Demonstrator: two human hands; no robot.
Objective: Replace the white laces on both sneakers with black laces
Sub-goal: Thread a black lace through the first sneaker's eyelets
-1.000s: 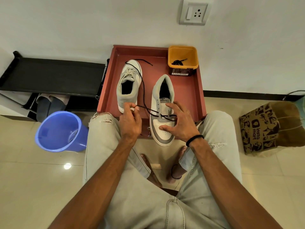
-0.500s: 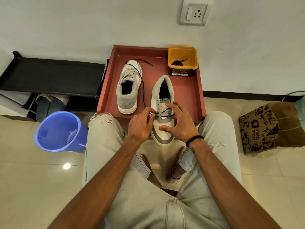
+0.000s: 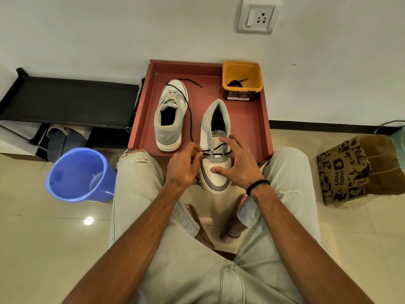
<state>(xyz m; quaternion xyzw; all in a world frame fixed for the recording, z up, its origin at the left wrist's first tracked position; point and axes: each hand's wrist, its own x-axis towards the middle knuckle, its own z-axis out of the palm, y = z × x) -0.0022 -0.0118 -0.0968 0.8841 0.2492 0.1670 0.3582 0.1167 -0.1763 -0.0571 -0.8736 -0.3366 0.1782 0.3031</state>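
Two grey-and-white sneakers stand on a red tray [image 3: 247, 119]. The left sneaker [image 3: 169, 119] still carries white laces. The right sneaker [image 3: 215, 137] has its toe over the tray's near edge, and a black lace [image 3: 190, 115] is threaded through its lowest eyelets. My left hand [image 3: 184, 166] pinches that lace beside the shoe's left eyelets. The lace's long end trails up over the left sneaker. My right hand [image 3: 237, 164] steadies the shoe, thumb on the toe, fingers on the right eyelets. A second black lace [image 3: 235, 82] lies in an orange tub [image 3: 242, 77].
A blue bucket [image 3: 79, 174] stands by my left knee. A black shoe rack [image 3: 68, 102] holding slippers is at the left wall. A brown printed paper bag [image 3: 355, 170] sits at the right. My knees flank the tray's near edge.
My left hand moved right from beside the left sneaker to the right sneaker's eyelets, drawing the black lace in closer. My right hand stayed on the shoe.
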